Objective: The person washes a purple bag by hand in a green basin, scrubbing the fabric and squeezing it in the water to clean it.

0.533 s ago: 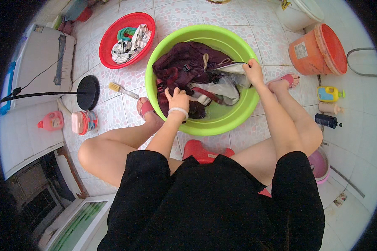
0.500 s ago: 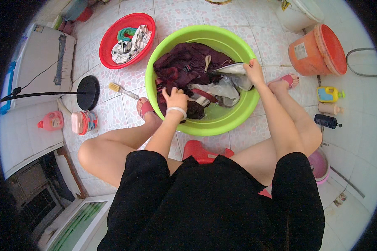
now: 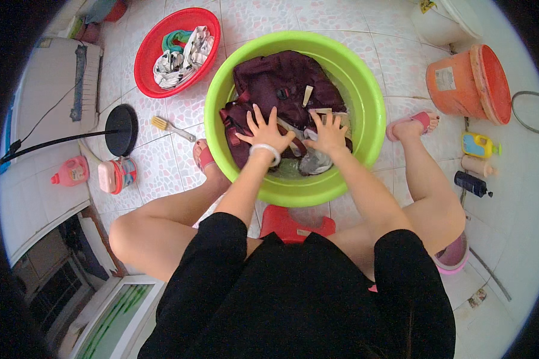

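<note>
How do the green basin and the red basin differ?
The green basin looks larger than the red basin. The green basin has dark purple fabric in water; the red basin has white patterned cloth and green cloth. The left hand and right hand are over the green basin, not the red basin. Both look round.

I can't read any lettering from here; the white label [image 3: 445, 78] on the orange bucket [image 3: 465, 97] and the blue label [image 3: 474, 144] on the yellow bottle [image 3: 491, 147] are too small.

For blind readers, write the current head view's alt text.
The left hand and right hand are spread open over dark purple fabric in a green basin of water. Leftward, a red basin holds cloth and a brush lies on tiled floor.
</note>
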A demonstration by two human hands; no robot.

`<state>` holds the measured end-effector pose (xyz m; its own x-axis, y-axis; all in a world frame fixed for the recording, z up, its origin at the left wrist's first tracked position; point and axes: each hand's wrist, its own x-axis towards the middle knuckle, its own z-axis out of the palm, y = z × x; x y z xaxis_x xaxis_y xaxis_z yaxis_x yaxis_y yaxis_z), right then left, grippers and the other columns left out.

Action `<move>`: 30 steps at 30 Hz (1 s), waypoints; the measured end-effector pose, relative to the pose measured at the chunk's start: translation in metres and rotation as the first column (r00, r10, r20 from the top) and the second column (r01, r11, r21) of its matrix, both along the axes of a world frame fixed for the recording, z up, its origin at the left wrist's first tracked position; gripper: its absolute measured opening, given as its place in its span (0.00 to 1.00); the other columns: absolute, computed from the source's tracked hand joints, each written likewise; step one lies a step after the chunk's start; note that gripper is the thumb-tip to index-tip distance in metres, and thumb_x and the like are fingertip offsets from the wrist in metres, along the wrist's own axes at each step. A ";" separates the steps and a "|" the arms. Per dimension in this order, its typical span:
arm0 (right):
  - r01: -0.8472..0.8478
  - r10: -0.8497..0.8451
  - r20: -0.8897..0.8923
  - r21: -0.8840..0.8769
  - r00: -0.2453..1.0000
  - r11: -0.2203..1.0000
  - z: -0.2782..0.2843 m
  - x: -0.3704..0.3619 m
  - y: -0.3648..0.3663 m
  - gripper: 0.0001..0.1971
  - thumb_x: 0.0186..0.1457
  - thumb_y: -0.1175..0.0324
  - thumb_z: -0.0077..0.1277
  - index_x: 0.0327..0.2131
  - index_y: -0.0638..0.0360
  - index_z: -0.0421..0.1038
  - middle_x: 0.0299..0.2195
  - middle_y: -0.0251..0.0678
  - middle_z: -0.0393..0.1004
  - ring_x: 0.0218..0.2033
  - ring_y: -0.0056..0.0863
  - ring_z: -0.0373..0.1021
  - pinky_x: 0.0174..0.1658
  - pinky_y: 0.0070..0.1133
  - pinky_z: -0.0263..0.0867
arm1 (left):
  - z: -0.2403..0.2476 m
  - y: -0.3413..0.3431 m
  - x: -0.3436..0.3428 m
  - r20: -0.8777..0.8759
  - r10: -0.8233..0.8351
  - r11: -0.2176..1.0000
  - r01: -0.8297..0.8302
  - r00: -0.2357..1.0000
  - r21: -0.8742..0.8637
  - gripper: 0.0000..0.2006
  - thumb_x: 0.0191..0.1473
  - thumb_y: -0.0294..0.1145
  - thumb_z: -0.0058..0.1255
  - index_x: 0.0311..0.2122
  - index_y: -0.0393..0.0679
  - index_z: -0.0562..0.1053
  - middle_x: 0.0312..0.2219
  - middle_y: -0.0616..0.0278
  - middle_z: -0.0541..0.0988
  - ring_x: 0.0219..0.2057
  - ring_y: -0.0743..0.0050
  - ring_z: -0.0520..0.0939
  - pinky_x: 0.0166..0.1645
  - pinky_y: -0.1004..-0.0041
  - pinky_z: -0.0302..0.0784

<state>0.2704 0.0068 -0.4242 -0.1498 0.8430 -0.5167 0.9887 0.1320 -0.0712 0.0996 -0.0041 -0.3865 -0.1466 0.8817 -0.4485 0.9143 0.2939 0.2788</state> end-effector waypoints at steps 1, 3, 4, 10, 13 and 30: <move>0.009 -0.009 0.023 0.028 1.000 1.000 -0.012 -0.004 0.000 0.47 0.39 0.42 0.55 0.60 0.33 0.39 0.58 0.49 0.44 0.58 0.51 0.44 0.48 0.47 0.52 | -0.015 0.000 0.009 -0.096 -0.009 0.999 0.012 0.995 0.032 0.46 0.34 0.54 0.55 0.60 0.63 0.47 0.61 0.53 0.33 0.61 0.47 0.36 0.49 0.26 0.32; 0.045 -0.048 0.037 0.091 0.998 0.995 -0.030 -0.010 0.007 0.46 0.40 0.43 0.54 0.60 0.33 0.40 0.58 0.48 0.44 0.57 0.51 0.44 0.47 0.47 0.52 | -0.028 0.005 0.014 -0.158 -0.026 0.999 0.033 0.987 0.041 0.49 0.33 0.51 0.56 0.61 0.65 0.43 0.61 0.55 0.32 0.61 0.47 0.37 0.48 0.25 0.33; 0.043 -0.046 0.039 0.083 0.998 0.996 -0.035 -0.010 0.013 0.46 0.40 0.43 0.54 0.60 0.33 0.40 0.58 0.48 0.44 0.57 0.51 0.44 0.47 0.47 0.52 | -0.034 0.010 0.015 -0.158 -0.031 0.999 0.036 0.987 0.027 0.50 0.33 0.49 0.57 0.61 0.68 0.41 0.61 0.56 0.31 0.61 0.48 0.37 0.48 0.25 0.32; 0.056 -0.058 0.146 0.021 0.988 0.998 -0.067 -0.010 0.052 0.42 0.43 0.44 0.52 0.59 0.38 0.42 0.57 0.46 0.45 0.57 0.49 0.44 0.48 0.46 0.52 | -0.077 0.055 0.009 -0.211 -0.083 0.996 0.078 0.974 -0.030 0.50 0.33 0.41 0.57 0.61 0.71 0.41 0.62 0.62 0.32 0.62 0.50 0.38 0.49 0.25 0.29; 0.082 -0.071 0.172 -0.055 0.983 0.995 -0.089 -0.012 0.063 0.36 0.50 0.42 0.41 0.59 0.44 0.46 0.59 0.45 0.44 0.60 0.49 0.38 0.54 0.51 0.43 | -0.102 0.072 0.005 -0.273 -0.144 0.989 0.130 0.951 -0.070 0.49 0.36 0.43 0.56 0.60 0.72 0.38 0.62 0.62 0.31 0.61 0.49 0.40 0.49 0.25 0.30; 0.098 -0.094 0.032 -0.141 0.995 0.985 -0.108 0.001 0.070 0.30 0.52 0.43 0.37 0.49 0.57 0.63 0.53 0.52 0.55 0.55 0.49 0.50 0.57 0.45 0.41 | -0.152 0.110 0.005 -0.394 -0.400 0.896 0.261 0.828 -0.360 0.31 0.54 0.53 0.27 0.61 0.53 0.44 0.60 0.59 0.45 0.62 0.54 0.38 0.56 0.33 0.29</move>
<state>0.2710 0.0769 -0.5321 -0.0571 0.7707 -0.6347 0.9980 0.0266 -0.0575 0.1045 0.1055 -0.5384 -0.1141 0.7607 -0.6390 0.9719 -0.0478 -0.2305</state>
